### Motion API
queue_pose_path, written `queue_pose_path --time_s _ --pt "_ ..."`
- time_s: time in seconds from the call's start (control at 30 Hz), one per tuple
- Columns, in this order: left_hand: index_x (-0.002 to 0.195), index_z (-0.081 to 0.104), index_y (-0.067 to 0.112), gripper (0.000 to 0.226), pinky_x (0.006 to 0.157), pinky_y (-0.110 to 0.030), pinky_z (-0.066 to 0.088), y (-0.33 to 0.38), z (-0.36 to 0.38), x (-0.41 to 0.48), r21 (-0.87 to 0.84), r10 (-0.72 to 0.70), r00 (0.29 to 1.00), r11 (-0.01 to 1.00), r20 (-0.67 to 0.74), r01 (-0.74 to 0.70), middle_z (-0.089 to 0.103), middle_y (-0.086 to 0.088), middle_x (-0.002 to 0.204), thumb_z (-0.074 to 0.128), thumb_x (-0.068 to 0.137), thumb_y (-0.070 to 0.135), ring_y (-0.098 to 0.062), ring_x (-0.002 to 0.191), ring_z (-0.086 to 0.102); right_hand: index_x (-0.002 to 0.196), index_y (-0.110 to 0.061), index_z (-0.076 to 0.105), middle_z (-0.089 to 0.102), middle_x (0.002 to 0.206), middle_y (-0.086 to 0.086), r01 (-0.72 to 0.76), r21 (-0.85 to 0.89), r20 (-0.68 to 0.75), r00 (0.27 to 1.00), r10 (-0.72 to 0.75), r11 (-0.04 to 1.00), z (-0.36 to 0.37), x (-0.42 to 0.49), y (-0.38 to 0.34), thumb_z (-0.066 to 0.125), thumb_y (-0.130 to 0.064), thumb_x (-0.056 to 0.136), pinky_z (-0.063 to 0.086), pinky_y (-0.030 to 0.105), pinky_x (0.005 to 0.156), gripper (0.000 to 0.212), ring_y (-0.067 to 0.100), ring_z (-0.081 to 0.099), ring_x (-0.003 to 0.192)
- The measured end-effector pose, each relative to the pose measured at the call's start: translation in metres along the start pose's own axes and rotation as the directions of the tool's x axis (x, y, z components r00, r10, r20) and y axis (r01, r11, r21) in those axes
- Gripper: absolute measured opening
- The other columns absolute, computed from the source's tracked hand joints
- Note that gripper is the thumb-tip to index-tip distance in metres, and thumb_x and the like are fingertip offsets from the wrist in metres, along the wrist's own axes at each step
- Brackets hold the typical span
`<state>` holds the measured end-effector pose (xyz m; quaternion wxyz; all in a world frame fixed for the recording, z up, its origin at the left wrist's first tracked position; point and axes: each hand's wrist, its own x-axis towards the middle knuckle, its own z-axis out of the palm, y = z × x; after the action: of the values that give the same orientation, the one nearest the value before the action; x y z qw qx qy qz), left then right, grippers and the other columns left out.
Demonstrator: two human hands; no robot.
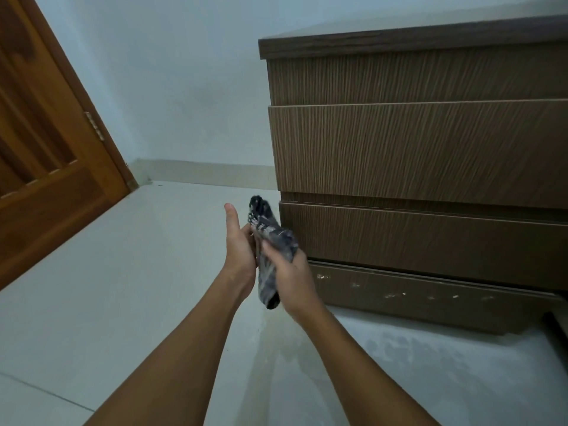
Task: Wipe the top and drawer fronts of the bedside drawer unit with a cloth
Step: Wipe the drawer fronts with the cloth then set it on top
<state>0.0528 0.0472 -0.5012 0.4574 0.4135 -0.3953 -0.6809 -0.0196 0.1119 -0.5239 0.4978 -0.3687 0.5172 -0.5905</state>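
A dark brown wooden drawer unit (415, 149) stands on the floor at the right, seen from low down, with three drawer fronts and a thick top edge. In front of its lower left corner I hold a dark grey patterned cloth (270, 238) bunched between both hands. My left hand (239, 244) presses against the cloth from the left with the thumb raised. My right hand (292, 272) grips the cloth from the right, fingers wrapped around it. The cloth's lower end hangs down between my wrists. The unit's top surface is hidden from this angle.
An orange-brown wooden door (46, 149) stands at the left. A pale wall with a skirting board (199, 173) runs behind. The floor (123, 287) is light tile, with a damp-looking patch near the unit's scuffed base panel (415, 296).
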Motion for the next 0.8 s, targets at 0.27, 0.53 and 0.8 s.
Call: queue_pose_path --time_s 0.27,0.53,0.8 --pt "0.099 0.068 0.018 0.05 0.084 -0.039 0.049 -0.028 -0.001 0.003 0.485 -0.019 0.984 0.868 -0.179 0.105 0.071 -0.007 0.105 0.03 0.101 0.05 -0.021 0.093 0.064 0.125 -0.006 0.056 0.073 0.105 0.016 -0.178 0.213 -0.242 0.943 0.228 0.961 -0.061 -0.002 -0.009 0.07 -0.05 0.056 0.055 0.055 0.088 0.083 0.034 0.072 0.092" --pt "0.137 0.05 0.01 0.04 0.091 -0.039 0.047 -0.064 0.026 0.002 0.645 0.017 0.972 0.75 -0.234 0.143 0.057 -0.011 0.132 0.041 0.103 0.029 -0.027 0.112 0.054 0.098 -0.008 0.069 0.072 0.087 0.013 -0.325 -0.026 -0.242 0.92 0.31 0.945 -0.123 -0.031 -0.016 0.057 -0.04 0.074 0.054 0.045 0.083 0.042 0.035 0.071 0.084" --pt "0.13 0.056 0.01 0.038 0.068 -0.031 0.044 -0.079 0.034 0.003 0.612 0.082 0.937 0.776 -0.338 0.153 0.06 -0.01 0.128 0.057 0.097 0.029 -0.022 0.095 0.052 0.099 -0.011 0.072 0.077 0.089 0.008 -0.456 -0.082 -0.229 0.874 0.428 0.886 -0.157 -0.064 -0.01 0.07 -0.055 0.069 0.054 0.046 0.091 0.053 0.026 0.073 0.085"
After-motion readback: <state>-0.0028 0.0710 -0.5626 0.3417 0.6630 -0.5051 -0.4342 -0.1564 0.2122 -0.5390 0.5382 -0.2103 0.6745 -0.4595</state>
